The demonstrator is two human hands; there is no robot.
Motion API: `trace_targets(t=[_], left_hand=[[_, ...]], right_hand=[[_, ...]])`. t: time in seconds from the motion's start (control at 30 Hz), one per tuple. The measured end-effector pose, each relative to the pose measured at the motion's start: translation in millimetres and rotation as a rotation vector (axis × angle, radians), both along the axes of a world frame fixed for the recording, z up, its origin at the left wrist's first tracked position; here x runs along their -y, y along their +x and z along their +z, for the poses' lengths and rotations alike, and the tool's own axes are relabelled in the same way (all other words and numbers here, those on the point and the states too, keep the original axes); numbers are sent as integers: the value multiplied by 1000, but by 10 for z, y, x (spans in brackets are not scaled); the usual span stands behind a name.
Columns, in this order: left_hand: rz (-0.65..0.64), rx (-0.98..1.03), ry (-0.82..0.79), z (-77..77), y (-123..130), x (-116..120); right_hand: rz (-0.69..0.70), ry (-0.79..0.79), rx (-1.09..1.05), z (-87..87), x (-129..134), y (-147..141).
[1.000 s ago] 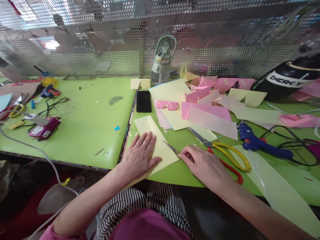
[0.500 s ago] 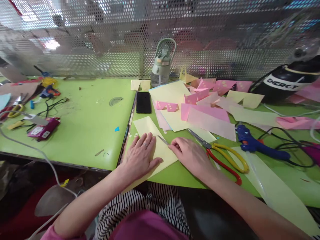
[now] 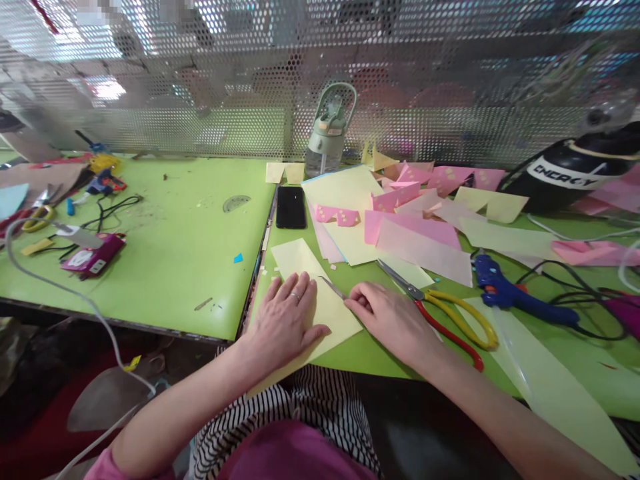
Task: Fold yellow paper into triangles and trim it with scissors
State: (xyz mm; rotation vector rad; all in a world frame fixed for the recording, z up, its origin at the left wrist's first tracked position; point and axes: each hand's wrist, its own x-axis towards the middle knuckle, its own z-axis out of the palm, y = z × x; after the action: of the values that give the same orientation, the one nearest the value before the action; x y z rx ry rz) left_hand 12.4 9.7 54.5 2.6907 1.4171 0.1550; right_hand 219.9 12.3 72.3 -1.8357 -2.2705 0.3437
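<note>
A pale yellow sheet of paper lies at the table's front edge, partly hanging over it. My left hand rests flat on this paper, its fingers stretched out and a ring on one of them. Beside it on the right, my right hand pinches a thin metal tool whose curved tip lies over the paper. Scissors with one yellow and one red handle lie just behind and to the right of my right hand.
A black phone lies behind the paper, with a bottle further back. Pink and yellow paper pieces cover the back right. A blue glue gun lies at the right; a magenta box with cables sits at the left.
The whole view has shifted slightly, so the table things appear a little lower and further right. Both hands keep nearly the same pose on and beside the paper.
</note>
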Motion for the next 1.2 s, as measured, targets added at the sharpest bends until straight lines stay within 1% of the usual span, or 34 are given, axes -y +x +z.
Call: trace_targets(t=[0.1, 0.17, 0.3, 0.4, 0.53, 0.73, 0.97, 1.2], left_hand=[[5, 9, 54, 8, 11, 96], [-1, 8, 76, -3, 16, 108], [-26, -23, 22, -46, 16, 47], [0, 6, 10, -63, 19, 23], [-1, 37, 8, -55, 23, 31], [-1, 53, -10, -35, 17, 27], [8, 73, -2, -35, 12, 44], [4, 58, -9, -47, 15, 31]], right_hand=[[3, -42, 23, 38, 87, -10], [-3, -50, 30, 52, 105, -28], [-23, -39, 32, 47, 58, -86], [-27, -23, 71, 22, 33, -115], [-23, -10, 96, -12, 32, -117], [23, 39, 93, -49, 22, -105], [14, 65, 158, -80, 17, -92], [11, 85, 145, -93, -40, -114]])
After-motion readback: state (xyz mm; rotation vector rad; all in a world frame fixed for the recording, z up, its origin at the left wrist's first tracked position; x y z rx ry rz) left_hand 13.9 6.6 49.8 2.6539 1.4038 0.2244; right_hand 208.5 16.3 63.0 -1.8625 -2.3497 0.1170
